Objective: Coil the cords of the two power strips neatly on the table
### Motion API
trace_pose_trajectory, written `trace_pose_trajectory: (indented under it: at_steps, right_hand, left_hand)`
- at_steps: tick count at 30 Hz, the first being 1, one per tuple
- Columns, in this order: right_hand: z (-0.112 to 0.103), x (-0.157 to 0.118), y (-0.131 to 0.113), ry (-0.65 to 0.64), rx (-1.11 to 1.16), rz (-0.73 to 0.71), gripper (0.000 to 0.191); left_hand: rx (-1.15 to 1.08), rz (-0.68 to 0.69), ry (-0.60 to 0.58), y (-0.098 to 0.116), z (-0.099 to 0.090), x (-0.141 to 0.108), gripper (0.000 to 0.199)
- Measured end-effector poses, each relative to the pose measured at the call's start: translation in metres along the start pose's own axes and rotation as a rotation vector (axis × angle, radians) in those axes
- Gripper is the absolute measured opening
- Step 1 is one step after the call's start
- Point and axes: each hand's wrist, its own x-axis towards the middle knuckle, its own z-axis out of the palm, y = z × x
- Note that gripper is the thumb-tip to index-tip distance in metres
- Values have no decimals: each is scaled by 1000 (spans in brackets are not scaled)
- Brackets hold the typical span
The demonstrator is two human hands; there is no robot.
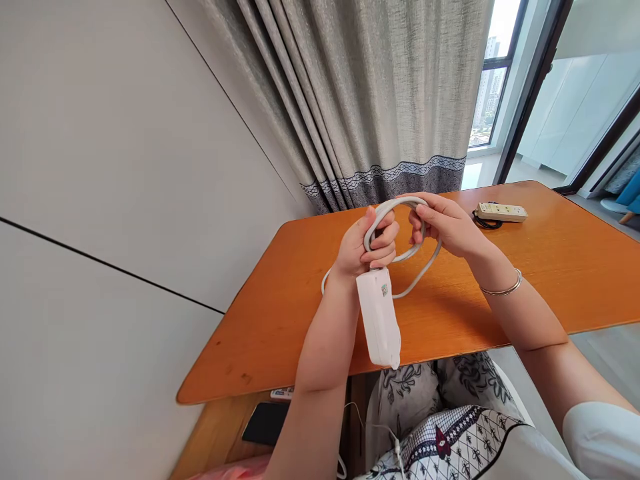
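Note:
A white cord (pixel 419 283) runs in loops between my two hands above the wooden table. My left hand (pixel 373 243) is closed around the gathered loops, fingers curled over them. Just below that fist hangs a long white plastic block (pixel 379 320), which looks like a power strip with its outlets out of sight; a small label shows near its top. My right hand (pixel 443 223) pinches the upper right of the loops between thumb and fingers. Part of the cord passes behind my left wrist.
On the far right of the orange-brown table (pixel 565 267) lies another power strip (pixel 501 212) with a black cord. Below the near edge, a dark phone (pixel 265 424) and a remote control (pixel 283 393) rest on a lower wooden surface. A grey curtain (pixel 385 100) hangs behind.

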Motion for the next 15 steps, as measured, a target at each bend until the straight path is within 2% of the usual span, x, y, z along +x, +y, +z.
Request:
trace_pose_trajectory:
  at_steps: [6,15]
  right_hand:
    - [9,-1,-4,59,141,45,29]
    - [15,0,-7,176,132,121,51]
  left_hand:
    - [30,-26,22,0,0,5,54]
    - [56,-42,15,-3,10,-2,46]
